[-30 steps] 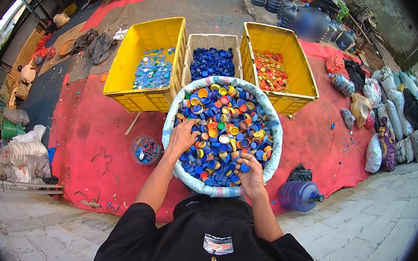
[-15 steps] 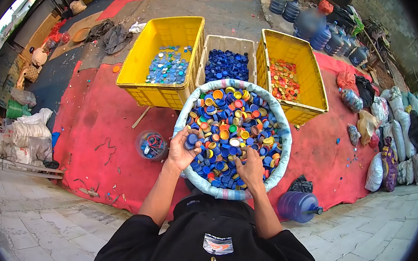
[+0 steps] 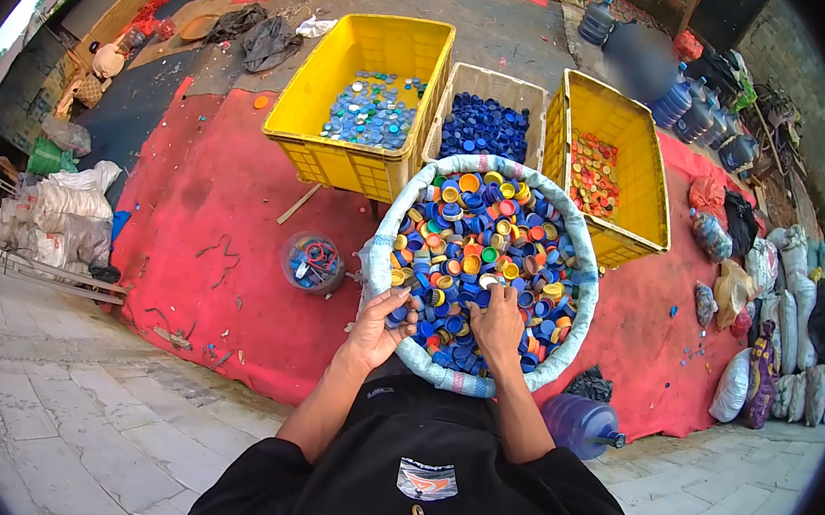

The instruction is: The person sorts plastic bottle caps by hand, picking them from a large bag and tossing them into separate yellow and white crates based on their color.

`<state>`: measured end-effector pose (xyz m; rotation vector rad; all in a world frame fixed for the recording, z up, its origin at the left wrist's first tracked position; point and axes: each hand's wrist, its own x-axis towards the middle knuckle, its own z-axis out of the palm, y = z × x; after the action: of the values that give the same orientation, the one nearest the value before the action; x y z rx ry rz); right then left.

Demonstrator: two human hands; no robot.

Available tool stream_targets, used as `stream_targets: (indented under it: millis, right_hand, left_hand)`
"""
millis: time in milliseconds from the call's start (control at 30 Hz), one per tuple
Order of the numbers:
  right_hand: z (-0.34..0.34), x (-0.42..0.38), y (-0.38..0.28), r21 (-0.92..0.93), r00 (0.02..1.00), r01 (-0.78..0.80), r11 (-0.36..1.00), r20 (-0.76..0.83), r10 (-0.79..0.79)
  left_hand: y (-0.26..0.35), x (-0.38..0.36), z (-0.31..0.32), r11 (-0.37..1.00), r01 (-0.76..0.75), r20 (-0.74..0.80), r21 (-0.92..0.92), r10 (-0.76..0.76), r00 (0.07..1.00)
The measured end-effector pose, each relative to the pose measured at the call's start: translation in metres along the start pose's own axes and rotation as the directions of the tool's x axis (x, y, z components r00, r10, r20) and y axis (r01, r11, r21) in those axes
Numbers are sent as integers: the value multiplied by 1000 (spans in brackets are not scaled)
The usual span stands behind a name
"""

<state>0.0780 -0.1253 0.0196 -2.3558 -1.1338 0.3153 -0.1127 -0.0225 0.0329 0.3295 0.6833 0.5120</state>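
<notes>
A round basket [image 3: 585,264] with a pale blue wrapped rim stands before me, heaped with bottle caps [image 3: 474,239] in blue, yellow, orange and green. At its near left rim, my left hand [image 3: 373,335] is palm up, fingers curled round a blue bottle cap [image 3: 397,316]. My right hand [image 3: 498,333] reaches over the near rim, back upward, its bent fingers down among the caps beside a white cap [image 3: 488,281]. Whatever those fingertips pinch is hidden under the hand.
Behind the basket stand a yellow crate [image 3: 292,112] of light blue caps, a whitish crate [image 3: 540,106] of dark blue caps and another yellow crate [image 3: 643,180] of orange-red caps. A clear tub [image 3: 310,266] sits left; a large water bottle [image 3: 577,427] lies near right.
The view has swung, so crates and basket appear farther right. My left hand has dropped lower against the basket's left rim, still with a blue cap. My right hand stays among the caps.
</notes>
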Motion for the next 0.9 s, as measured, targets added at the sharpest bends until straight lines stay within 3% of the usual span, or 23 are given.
stream_targets:
  millis: [133,233,267,333,367,400,500,733,767,900]
  right_hand:
    - [6,2,2,33,999,13,999,-35,-12]
    - [4,7,8,125,982,156,980,-126,-140]
    - [2,9,8,367,998,46,929,-58,-27]
    - [-15,11,-1,744,980,-201,637,147,137]
    - [-18,15,10,862,905,-423,279,388,174]
    - [-31,15,8,910,908,-412,-37,414,71]
    - [-46,18,10,776,901,-404,-483,430,-63]
    - [-49,-2,11,840,903,-352,-412,421,87]
    - [-44,-6,17,797,893,-357,-487,444,73]
    - [-38,-20,25,780,871,-389,-490,485,81]
  left_hand:
    - [-4,1,-3,1000,16,9,-8,-16,1000]
    - [-5,0,0,996,36,20,-86,-34,999]
    - [-4,1,3,992,40,29,-121,-37,999]
    - [-4,3,7,981,42,84,-189,-27,996]
    - [-3,6,10,974,45,115,-221,-20,993]
    - [-4,9,14,973,33,131,-230,-3,991]
    - [-7,19,27,974,17,166,-228,22,986]
    - [-18,29,50,994,104,243,-45,-90,966]
    - [-20,30,50,994,112,257,-4,-107,960]
    - [-32,38,47,981,140,178,137,-163,970]
